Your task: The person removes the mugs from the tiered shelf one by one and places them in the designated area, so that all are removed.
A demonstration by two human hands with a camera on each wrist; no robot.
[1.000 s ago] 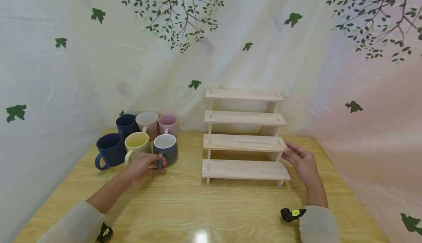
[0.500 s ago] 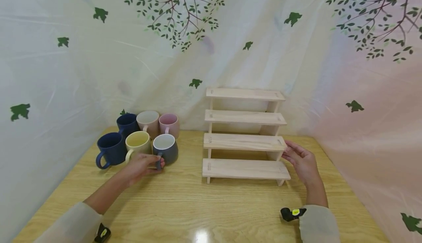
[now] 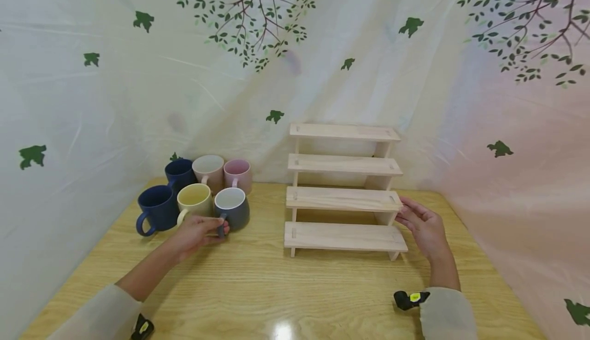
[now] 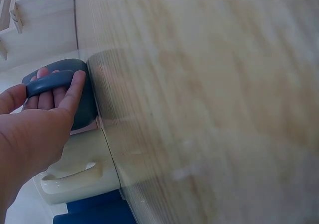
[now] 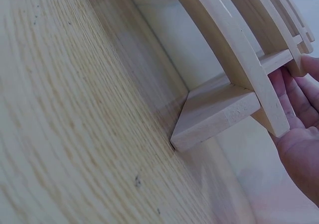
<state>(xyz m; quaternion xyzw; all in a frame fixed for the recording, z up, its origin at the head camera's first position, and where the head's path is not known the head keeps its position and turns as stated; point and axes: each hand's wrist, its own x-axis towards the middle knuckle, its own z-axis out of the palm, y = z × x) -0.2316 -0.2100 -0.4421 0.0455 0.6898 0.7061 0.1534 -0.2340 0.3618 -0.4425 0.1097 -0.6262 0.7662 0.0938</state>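
My left hand [image 3: 195, 235] holds a grey-blue mug [image 3: 236, 212] by its handle, between thumb and fingers. The left wrist view shows the fingers hooked through the mug handle [image 4: 52, 82]. White inside, the mug stands upright on the table at the front right of the mug group. On the other side, my right hand [image 3: 425, 230] grips the right end of a pale wooden tiered display stand [image 3: 343, 236], at its second step from the bottom. In the right wrist view its thumb lies at the step's edge and the fingers [image 5: 294, 97] reach past the side panel, partly hidden.
Beside the held mug is a yellow mug [image 3: 195, 202], then a dark blue mug [image 3: 161, 212]. Behind stand another dark blue mug [image 3: 181, 174], a beige mug [image 3: 209, 171] and a pink mug [image 3: 239, 177]. A curtain [image 3: 221, 99] hangs behind the wooden table [image 3: 258, 289].
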